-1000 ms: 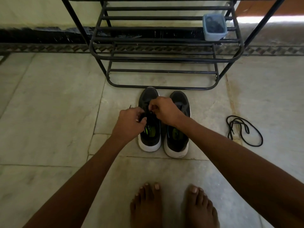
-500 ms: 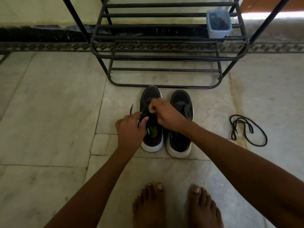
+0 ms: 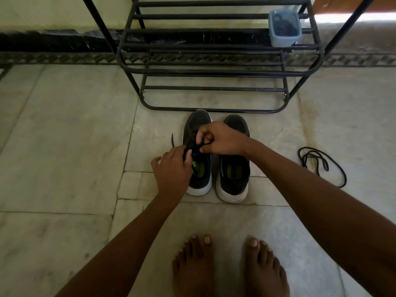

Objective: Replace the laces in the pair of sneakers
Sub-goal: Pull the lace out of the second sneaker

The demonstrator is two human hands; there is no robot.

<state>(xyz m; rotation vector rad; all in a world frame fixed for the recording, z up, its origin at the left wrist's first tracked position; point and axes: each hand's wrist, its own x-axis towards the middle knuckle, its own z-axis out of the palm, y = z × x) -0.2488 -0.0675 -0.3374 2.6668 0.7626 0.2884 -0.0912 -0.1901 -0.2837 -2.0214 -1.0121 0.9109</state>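
Two dark sneakers with white soles stand side by side on the floor, toes toward the rack. Over the left sneaker (image 3: 198,123) both hands work a black lace (image 3: 172,140), whose free end sticks out to the left. My left hand (image 3: 173,168) pinches the lace at the shoe's left eyelets. My right hand (image 3: 220,139) curls round the lace above the tongue. The right sneaker (image 3: 234,174) shows no lace and nothing touches it. A second black lace (image 3: 321,163) lies coiled on the floor at the right.
A black metal shoe rack (image 3: 214,71) stands just behind the sneakers. On its right shelf sits a small blue plastic box (image 3: 284,27) with dark contents. My bare feet (image 3: 229,266) rest on the marble floor in front.
My left hand has slid back toward me along the left sneaker's side. My right hand has stayed above the tongue, still on the lace.
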